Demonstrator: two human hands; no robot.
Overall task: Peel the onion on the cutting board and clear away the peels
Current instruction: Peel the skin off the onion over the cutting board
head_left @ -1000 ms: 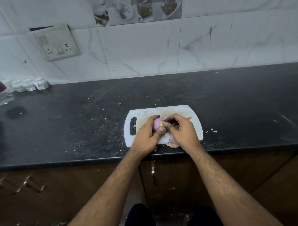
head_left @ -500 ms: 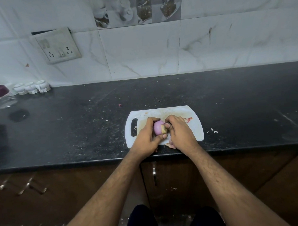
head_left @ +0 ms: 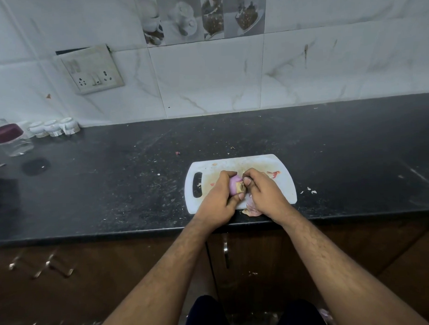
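head | onion [head_left: 234,187] between hands | left hand [head_left: 216,202] grips it | right hand [head_left: 264,193] pinches peel

Both hands [head_left: 241,195] seemingly around onion [head_left: 234,187]

Bare forearms without sleeves, hairy, two hands [head_left: 241,198], dark trousers at bottom edge

White plastic cutting board [head_left: 286,184] is looking matt and stained; black stone countertop [head_left: 112,190] is showing dull, speckled; wall tiles [head_left: 205,77] are gleaming glossy.
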